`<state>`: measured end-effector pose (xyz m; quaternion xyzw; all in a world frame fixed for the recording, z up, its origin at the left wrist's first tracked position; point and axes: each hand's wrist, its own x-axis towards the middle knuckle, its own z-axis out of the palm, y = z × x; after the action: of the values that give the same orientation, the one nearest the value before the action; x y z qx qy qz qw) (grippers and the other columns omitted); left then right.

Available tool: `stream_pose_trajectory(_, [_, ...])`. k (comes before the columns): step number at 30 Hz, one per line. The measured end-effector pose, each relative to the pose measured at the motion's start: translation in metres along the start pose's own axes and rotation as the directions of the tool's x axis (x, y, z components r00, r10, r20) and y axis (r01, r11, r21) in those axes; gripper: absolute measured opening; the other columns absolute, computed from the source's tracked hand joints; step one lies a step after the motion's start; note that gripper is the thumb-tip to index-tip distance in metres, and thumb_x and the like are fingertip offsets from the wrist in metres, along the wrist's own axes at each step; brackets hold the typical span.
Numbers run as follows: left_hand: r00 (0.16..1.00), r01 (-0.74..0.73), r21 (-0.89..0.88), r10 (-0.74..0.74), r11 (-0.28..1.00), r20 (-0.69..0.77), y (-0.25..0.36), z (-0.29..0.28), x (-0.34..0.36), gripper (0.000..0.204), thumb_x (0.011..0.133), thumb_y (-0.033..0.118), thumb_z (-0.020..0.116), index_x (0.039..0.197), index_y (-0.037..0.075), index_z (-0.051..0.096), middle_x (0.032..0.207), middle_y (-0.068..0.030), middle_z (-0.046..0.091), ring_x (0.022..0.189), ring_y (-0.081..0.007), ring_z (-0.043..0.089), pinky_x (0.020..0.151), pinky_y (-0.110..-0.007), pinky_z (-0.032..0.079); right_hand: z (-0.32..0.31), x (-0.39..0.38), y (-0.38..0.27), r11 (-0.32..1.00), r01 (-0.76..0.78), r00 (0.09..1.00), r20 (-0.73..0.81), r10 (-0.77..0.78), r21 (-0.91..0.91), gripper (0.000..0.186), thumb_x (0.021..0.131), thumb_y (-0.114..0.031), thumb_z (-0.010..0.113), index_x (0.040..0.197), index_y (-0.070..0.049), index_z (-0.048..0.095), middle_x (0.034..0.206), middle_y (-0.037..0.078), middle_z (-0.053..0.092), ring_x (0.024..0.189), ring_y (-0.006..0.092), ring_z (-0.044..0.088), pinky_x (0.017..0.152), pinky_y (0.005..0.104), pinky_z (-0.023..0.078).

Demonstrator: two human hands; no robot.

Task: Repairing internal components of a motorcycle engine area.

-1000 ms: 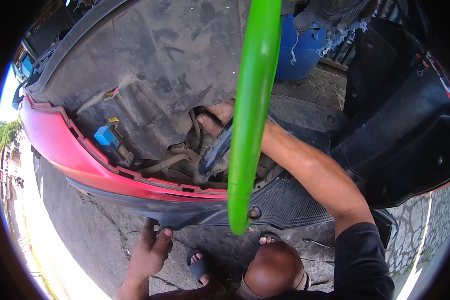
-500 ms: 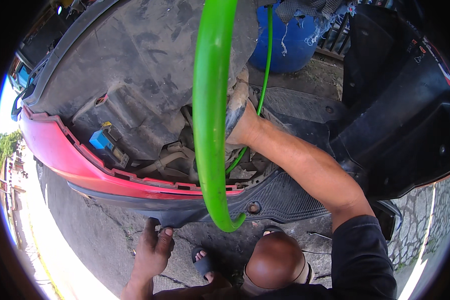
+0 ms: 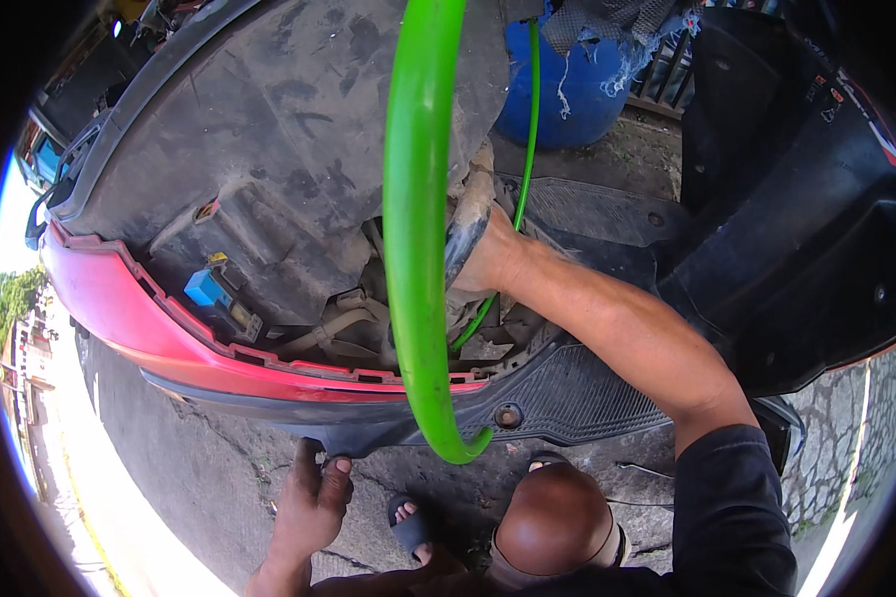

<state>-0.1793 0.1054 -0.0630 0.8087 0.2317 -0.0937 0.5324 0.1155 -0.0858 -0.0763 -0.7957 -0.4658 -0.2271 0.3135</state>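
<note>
My left hand is at the lower edge of the scooter's side panel, with thumb and index finger closed on a dark tab of it. That panel is red above and black below. My right hand reaches into the opened scooter body beside a dusty, pale-edged part; its fingers are hidden behind that part and the thick green hose, which hangs close in front. A thinner green line runs down past my right wrist into the opening.
A blue connector sits inside the body below a large dusty dark cover. At right are the ribbed footboard and black front shield. A blue drum stands behind. My knee and a sandalled foot are below.
The view has shifted slightly. My right forearm has moved a little to the right, its hand still in the opening. My left hand remains at the panel edge.
</note>
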Motion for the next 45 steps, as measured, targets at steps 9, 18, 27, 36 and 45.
stream_pose_trajectory(9, [0.997,0.073,0.103,-0.073,0.992,-0.004,0.002,-0.004,0.002,0.041,0.098,0.026,0.054,0.122,-0.005,0.043,0.060,-0.0074,0.057,0.052,-0.0160,0.054,0.051,-0.032,0.042,0.003,0.003,-0.003,1.000,0.027,0.998,-0.059,-0.028,-0.003,0.027,0.076,-0.018,0.060,0.102,-0.013,0.067,0.090,0.009,0.068,0.083,0.0311,0.066,0.075,0.0443,0.053])
stream_pose_trajectory(18, [0.999,0.040,0.134,-0.040,0.990,-0.002,0.000,-0.004,-0.001,0.038,0.097,0.024,0.055,0.120,-0.005,0.044,0.062,-0.0078,0.058,0.054,-0.0174,0.055,0.053,-0.033,0.044,0.000,0.004,-0.010,0.997,-0.058,0.998,0.011,0.058,-0.046,0.020,0.075,-0.018,0.061,0.094,-0.011,0.066,0.089,0.010,0.068,0.083,0.0310,0.066,0.073,0.0436,0.052])
stream_pose_trajectory(27, [0.998,0.066,0.130,-0.067,0.989,0.004,0.004,-0.005,0.000,0.036,0.098,0.023,0.055,0.118,-0.005,0.044,0.061,-0.0068,0.057,0.053,-0.0161,0.054,0.052,-0.031,0.043,-0.003,0.002,-0.008,1.000,0.015,0.998,-0.058,-0.015,0.004,0.022,0.077,-0.018,0.061,0.097,-0.011,0.066,0.088,0.011,0.068,0.085,0.0324,0.065,0.078,0.0458,0.051])
stream_pose_trajectory(36, [0.998,0.051,0.110,-0.054,0.993,0.023,0.002,-0.006,-0.001,0.038,0.098,0.026,0.055,0.118,-0.005,0.044,0.061,-0.0055,0.056,0.054,-0.0138,0.052,0.052,-0.030,0.042,-0.011,0.007,-0.019,0.992,-0.114,0.983,0.142,0.120,-0.045,0.029,0.080,-0.019,0.058,0.106,-0.010,0.066,0.098,0.016,0.069,0.092,0.0345,0.065,0.084,0.0451,0.052])
stream_pose_trajectory(45, [0.999,0.037,0.125,-0.042,0.992,0.034,0.000,-0.007,-0.001,0.039,0.098,0.026,0.054,0.119,-0.006,0.044,0.060,-0.0060,0.055,0.054,-0.0151,0.053,0.052,-0.031,0.043,-0.008,0.006,-0.018,0.996,-0.054,0.998,-0.024,0.052,-0.072,0.028,0.079,-0.019,0.059,0.104,-0.009,0.066,0.097,0.014,0.069,0.093,0.0346,0.065,0.085,0.0453,0.051])
